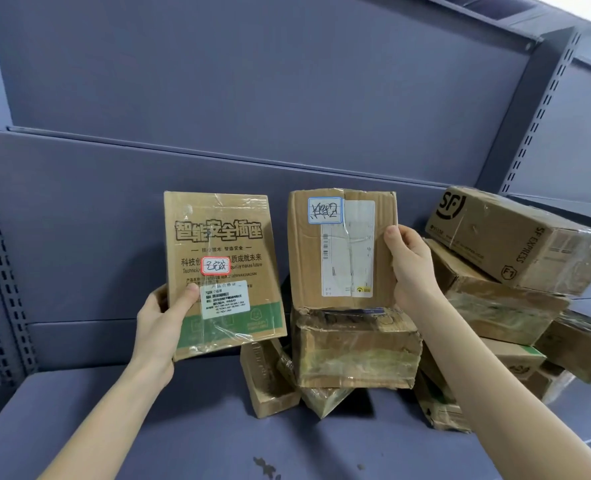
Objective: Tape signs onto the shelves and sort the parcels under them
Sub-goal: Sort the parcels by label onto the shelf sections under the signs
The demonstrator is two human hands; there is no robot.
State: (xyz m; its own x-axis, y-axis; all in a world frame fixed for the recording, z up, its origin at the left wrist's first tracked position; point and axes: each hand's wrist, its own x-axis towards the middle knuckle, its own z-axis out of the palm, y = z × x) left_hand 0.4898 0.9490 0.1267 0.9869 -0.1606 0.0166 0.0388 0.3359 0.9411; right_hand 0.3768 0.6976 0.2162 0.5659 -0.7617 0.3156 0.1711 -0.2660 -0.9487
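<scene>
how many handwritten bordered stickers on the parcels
2: the red-bordered sticker on the printed parcel in the left hand, the blue-bordered sticker on the plain parcel in the right hand. More may be hidden.

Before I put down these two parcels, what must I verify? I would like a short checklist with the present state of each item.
1. Left hand grip on the printed parcel: ok, thumb on its front.
2. Right hand grip on the plain parcel: ok, thumb on its front edge.
3. Red-framed label and blue-framed label face me: ok.
4. Signs on the shelf: cannot tell, none shows in this view.
5. Bare shelf floor left of the pile: ok.
6. Pile steady: not ok, its boxes lie tilted and loosely stacked.
</scene>
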